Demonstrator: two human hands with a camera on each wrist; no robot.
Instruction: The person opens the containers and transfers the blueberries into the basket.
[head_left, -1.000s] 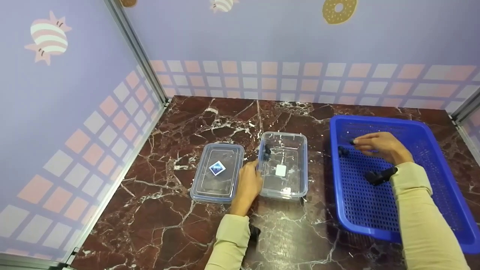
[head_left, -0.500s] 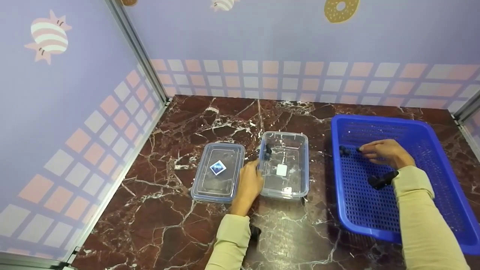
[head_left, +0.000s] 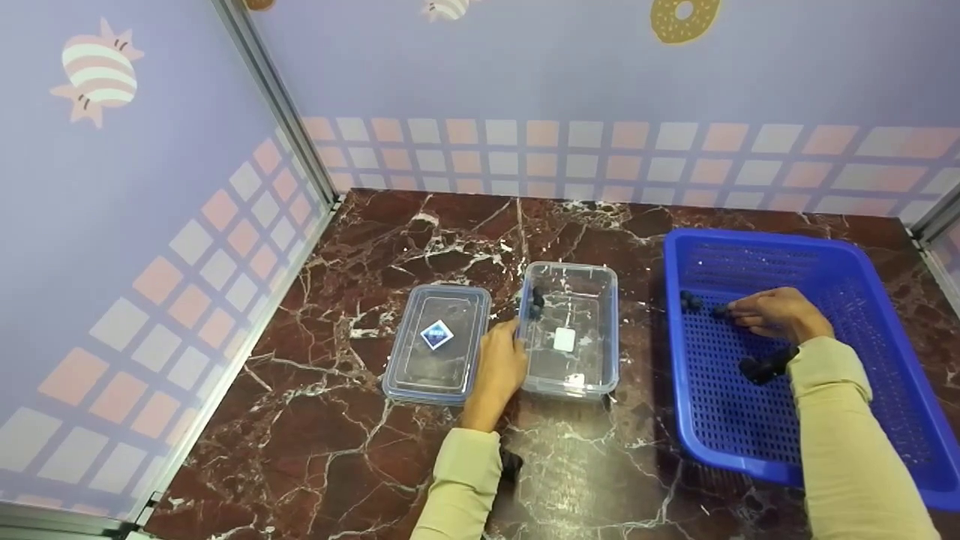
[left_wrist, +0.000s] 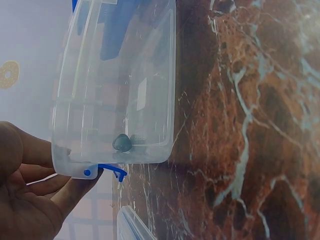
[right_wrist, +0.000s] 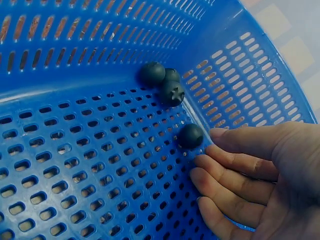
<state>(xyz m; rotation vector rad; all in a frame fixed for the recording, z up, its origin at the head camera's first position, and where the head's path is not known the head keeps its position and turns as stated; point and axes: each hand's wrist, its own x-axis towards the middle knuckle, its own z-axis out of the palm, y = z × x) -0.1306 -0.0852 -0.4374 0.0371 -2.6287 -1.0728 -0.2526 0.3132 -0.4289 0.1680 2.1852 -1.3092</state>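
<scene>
My left hand (head_left: pixel 501 361) grips the left side of a clear plastic container (head_left: pixel 609 330), thumb and fingers pinching its edge by a blue clip (left_wrist: pixel 116 171). Inside, dark blueberries (left_wrist: pixel 121 143) lie against its left wall. My right hand (right_wrist: pixel 250 172) is inside a blue perforated basket (head_left: pixel 677 390), its fingers loosely bent. One blueberry (right_wrist: pixel 190 136) sits on the basket floor just beside the thumb and fingertips; whether they touch it I cannot tell. Three more blueberries (right_wrist: pixel 172 93) cluster in the corner beyond.
A clear lid (head_left: pixel 437 367) with a blue edge and a diamond sticker lies left of the container on the dark red marbled table (head_left: pixel 315 450). Patterned panels (head_left: pixel 480 82) stand behind and at the left.
My right hand has come down lower in the basket, nearer and slightly right. The blueberry at its fingertips has moved away from the cluster. My left hand stays on the container.
</scene>
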